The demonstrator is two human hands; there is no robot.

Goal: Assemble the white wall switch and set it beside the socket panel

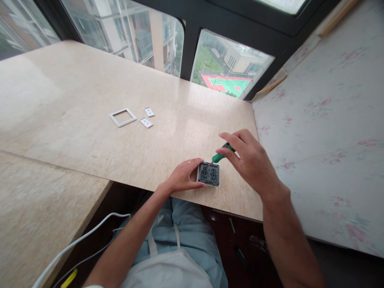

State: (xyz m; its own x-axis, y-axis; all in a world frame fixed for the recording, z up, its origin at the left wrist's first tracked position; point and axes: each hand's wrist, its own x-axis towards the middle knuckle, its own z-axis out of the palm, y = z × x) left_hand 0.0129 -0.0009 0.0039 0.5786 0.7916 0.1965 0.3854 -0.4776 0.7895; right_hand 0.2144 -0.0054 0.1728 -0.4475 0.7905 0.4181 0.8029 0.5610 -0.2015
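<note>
**Fig.** A socket [209,174] is shown laid back-up at the near edge of the surface [90,132], close to the wall on the right. Its left side is pinched by the left hand [183,176], with thumb and fingers closed on the rim. A green-handled screwdriver [222,155] is gripped in the fingertips of the right hand [249,160], which is curled about the handle. The shaft is slanted down and left onto the socket's grey back. Whether the tip is seated in a screw cannot be told.

The step is judged best done with the blade brought into line with the screw and pressed down firmly while turned. The socket should be held flat so that it is not pushed over the edge.

A white frame [114,121] and two small plates [149,111] [146,122] lie well apart from the socket, farther back on the surface.
</note>
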